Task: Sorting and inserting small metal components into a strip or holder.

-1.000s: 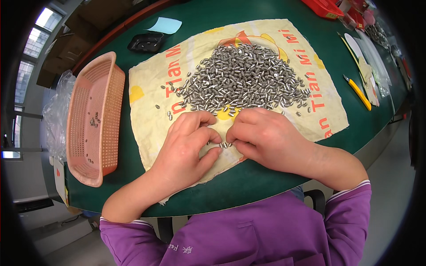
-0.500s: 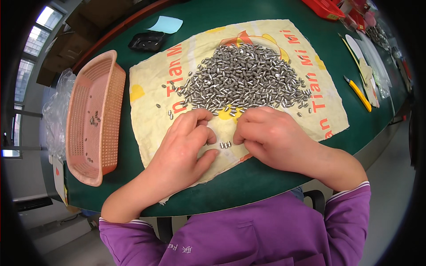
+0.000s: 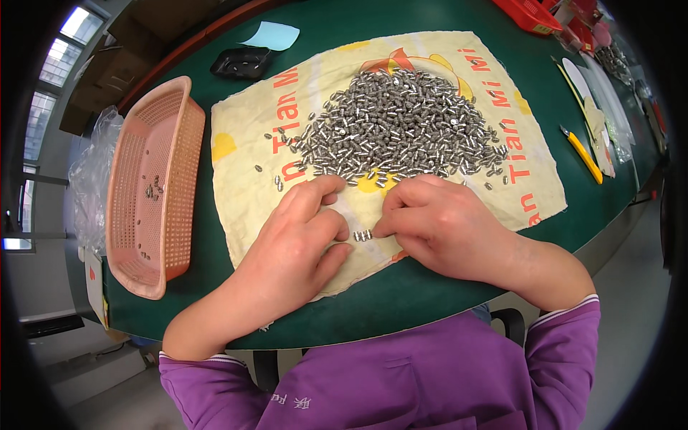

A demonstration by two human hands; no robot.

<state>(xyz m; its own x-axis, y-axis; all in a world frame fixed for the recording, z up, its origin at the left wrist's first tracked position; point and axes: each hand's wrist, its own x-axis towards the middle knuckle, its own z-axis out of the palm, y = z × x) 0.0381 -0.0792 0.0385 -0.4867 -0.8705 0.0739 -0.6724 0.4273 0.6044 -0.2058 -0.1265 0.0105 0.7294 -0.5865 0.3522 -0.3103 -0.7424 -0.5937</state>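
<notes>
A short row of small, ribbed, barrel-shaped metal pieces (image 3: 362, 235) lies on the cream cloth (image 3: 240, 154) between my two hands. My left hand (image 3: 294, 240) rests at the row's left end, its fingers bent and its thumb apart from the forefinger; I see nothing between them. At the row's other end my right hand (image 3: 441, 226) has its fingers curled and pressed together, a fingertip against the last piece. Whatever those fingers may hold is hidden. Just beyond both hands spreads a large heap of the same metal pieces (image 3: 401, 122).
A pink plastic basket (image 3: 188, 172) with a few metal pieces inside stands at the left. Farther back are a black tray (image 3: 244, 64) and light blue paper (image 3: 272, 35). A yellow cutter knife (image 3: 582, 154) lies right of the cloth on the green table (image 3: 344, 315).
The row has more pieces showing at its left end, and my right hand's fingertip has come up against its right end. My left hand has hardly moved.
</notes>
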